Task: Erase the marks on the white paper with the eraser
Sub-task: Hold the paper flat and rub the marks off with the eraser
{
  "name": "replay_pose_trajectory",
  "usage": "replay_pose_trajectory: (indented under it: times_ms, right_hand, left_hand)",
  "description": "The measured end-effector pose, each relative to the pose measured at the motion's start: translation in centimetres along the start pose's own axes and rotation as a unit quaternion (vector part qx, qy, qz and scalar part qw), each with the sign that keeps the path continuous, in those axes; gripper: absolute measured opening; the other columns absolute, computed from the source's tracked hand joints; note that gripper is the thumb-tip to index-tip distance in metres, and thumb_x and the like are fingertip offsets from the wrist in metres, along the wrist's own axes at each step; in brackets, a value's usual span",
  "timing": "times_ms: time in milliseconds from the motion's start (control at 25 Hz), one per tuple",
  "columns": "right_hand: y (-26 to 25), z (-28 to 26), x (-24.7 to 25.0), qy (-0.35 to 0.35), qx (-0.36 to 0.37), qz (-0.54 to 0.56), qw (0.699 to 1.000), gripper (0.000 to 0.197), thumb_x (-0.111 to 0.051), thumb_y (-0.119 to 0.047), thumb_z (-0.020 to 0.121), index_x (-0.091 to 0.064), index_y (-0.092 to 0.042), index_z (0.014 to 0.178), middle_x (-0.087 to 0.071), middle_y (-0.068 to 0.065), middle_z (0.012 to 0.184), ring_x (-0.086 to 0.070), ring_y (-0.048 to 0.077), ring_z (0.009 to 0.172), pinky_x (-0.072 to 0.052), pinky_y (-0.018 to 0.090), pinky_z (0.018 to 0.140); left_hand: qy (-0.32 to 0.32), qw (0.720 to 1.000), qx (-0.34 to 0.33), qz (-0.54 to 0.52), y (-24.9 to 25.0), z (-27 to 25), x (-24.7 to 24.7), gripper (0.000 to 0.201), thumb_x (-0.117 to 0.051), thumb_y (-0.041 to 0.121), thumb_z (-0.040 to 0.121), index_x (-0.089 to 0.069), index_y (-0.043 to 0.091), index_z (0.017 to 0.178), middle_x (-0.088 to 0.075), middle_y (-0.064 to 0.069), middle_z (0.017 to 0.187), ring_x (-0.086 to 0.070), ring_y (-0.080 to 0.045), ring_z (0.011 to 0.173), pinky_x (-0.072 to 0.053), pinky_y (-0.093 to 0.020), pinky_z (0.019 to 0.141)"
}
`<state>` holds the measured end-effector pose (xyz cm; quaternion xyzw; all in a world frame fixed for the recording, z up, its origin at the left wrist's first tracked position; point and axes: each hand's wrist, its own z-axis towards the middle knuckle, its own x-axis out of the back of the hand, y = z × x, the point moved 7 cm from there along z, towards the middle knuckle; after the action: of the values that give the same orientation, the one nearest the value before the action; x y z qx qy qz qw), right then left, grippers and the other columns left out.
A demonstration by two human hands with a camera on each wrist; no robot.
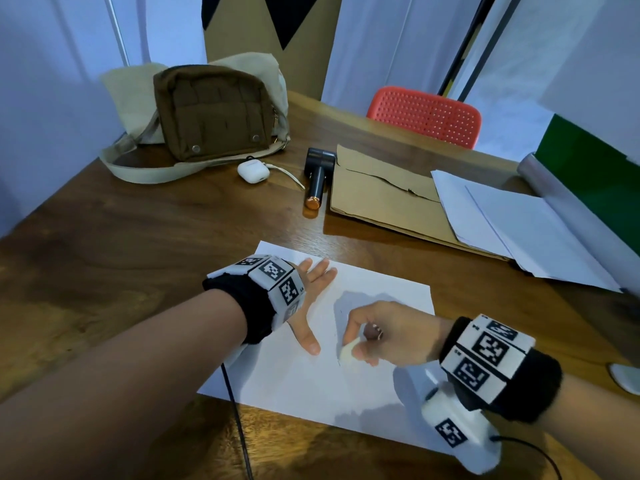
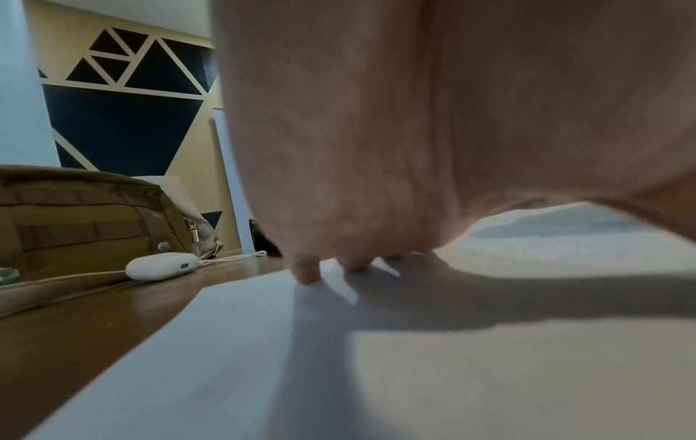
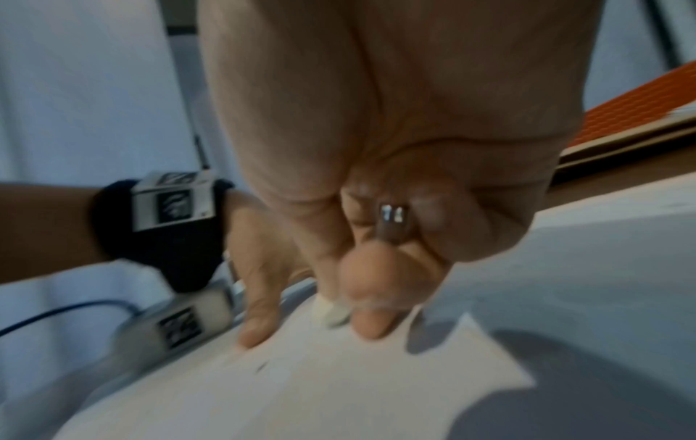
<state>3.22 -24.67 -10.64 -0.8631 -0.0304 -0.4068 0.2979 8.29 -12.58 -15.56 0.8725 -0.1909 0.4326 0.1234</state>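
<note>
A white sheet of paper [image 1: 311, 386] lies on the wooden table in front of me. My left hand [image 1: 313, 299] lies flat on its upper left part, fingers straight and spread, thumb pointing toward me. In the left wrist view the left fingertips [image 2: 309, 275] press the paper [image 2: 263, 372]. My right hand [image 1: 374, 336] pinches a small white eraser [image 1: 346, 353] and holds it against the paper near the middle. The right wrist view is blurred; there the eraser [image 3: 331, 312] shows between thumb and fingers, with a faint dark mark [image 3: 261, 367] on the sheet. A thin pencil mark [image 1: 337, 336] runs beside the eraser.
At the back left are a brown bag [image 1: 211, 109] on a beige tote, a white earbud case [image 1: 252, 171] and a small black device [image 1: 317, 174]. Brown envelopes [image 1: 381, 199] and loose white sheets [image 1: 512, 223] lie at the back right. A red chair back [image 1: 426, 114] stands behind the table.
</note>
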Motion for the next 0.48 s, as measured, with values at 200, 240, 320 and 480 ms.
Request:
replay_pose_trajectory:
  times_ms: [200, 240, 320, 480]
  right_hand:
    - [5.3, -0.6, 5.2, 0.206, -0.105, 0.253, 0.940, 0.013, -0.055, -0.015, 0.091, -0.058, -0.004, 0.098, -0.065, 0.005, 0.070, -0.055, 0.009, 0.039, -0.036, 0.018, 0.038]
    - [6.1, -0.4, 5.9, 0.225, -0.116, 0.275, 0.927, 0.017, -0.056, -0.016, 0.090, -0.060, -0.003, 0.100, -0.066, 0.006, 0.072, -0.056, 0.009, 0.041, -0.037, 0.018, 0.040]
    - [6.3, 0.5, 6.7, 0.230, -0.122, 0.294, 0.920, 0.018, -0.058, -0.016, 0.090, -0.062, -0.003, 0.101, -0.065, 0.007, 0.073, -0.056, 0.010, 0.043, -0.040, 0.017, 0.041]
    - [3.1, 3.8, 6.3, 0.176, -0.085, 0.159, 0.968, 0.015, -0.054, -0.018, 0.092, -0.058, -0.014, 0.077, -0.059, 0.001, 0.062, -0.051, 0.004, 0.036, -0.040, 0.015, 0.037]
  left_hand:
    - [0.114, 0.991, 0.005, -0.073, 1.7, -1.5, 2.4, 0.085, -0.051, 0.055, 0.087, -0.008, 0.018, 0.151, -0.003, -0.002, 0.159, -0.007, -0.023, 0.146, -0.017, -0.041, 0.114]
    - [0.150, 0.985, 0.012, -0.084, 1.9, -1.7, 3.0, 0.076, -0.051, 0.053, 0.088, -0.020, 0.016, 0.148, -0.018, -0.005, 0.154, -0.020, -0.024, 0.141, -0.026, -0.041, 0.109]
    - [0.170, 0.981, 0.021, -0.095, 2.1, -1.8, 3.8, 0.071, -0.059, 0.050, 0.085, -0.032, 0.014, 0.140, -0.033, -0.004, 0.141, -0.033, -0.024, 0.131, -0.035, -0.041, 0.101]
    - [0.138, 0.983, 0.017, -0.118, 1.7, -2.2, 4.0, 0.086, -0.068, 0.047, 0.079, -0.027, 0.010, 0.144, -0.030, -0.006, 0.149, -0.032, -0.024, 0.136, -0.035, -0.042, 0.109]
